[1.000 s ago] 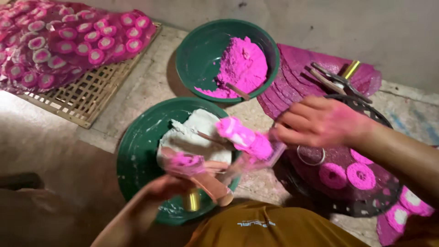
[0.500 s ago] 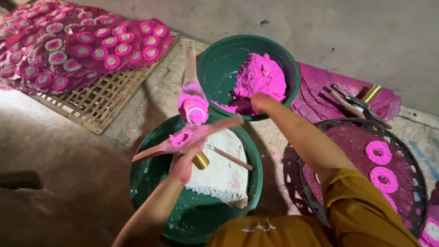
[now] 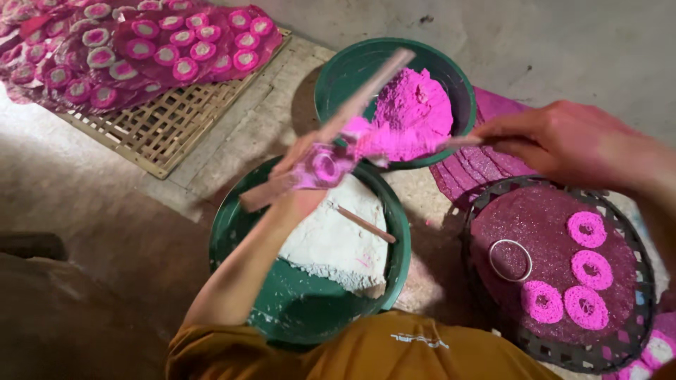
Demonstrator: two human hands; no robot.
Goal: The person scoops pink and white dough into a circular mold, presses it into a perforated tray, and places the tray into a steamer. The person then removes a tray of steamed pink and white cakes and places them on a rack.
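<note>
The single view comes from a camera worn on the head, looking steeply down and slightly forward over the person's own lap at a concrete floor [image 3: 563, 42]. It sits close (forearms fill the lower frame). A bamboo mat [image 3: 151, 137] reaches the top left corner, a round black tray [image 3: 637, 338] the lower right edge. No second view overlaps it.

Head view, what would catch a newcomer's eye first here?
The pink powder heaped in the far green bowl, which the right hand reaches toward with a stick. Next, the pink rings on the dark tray at right, and rows more on the bamboo rack, upper left.
</note>
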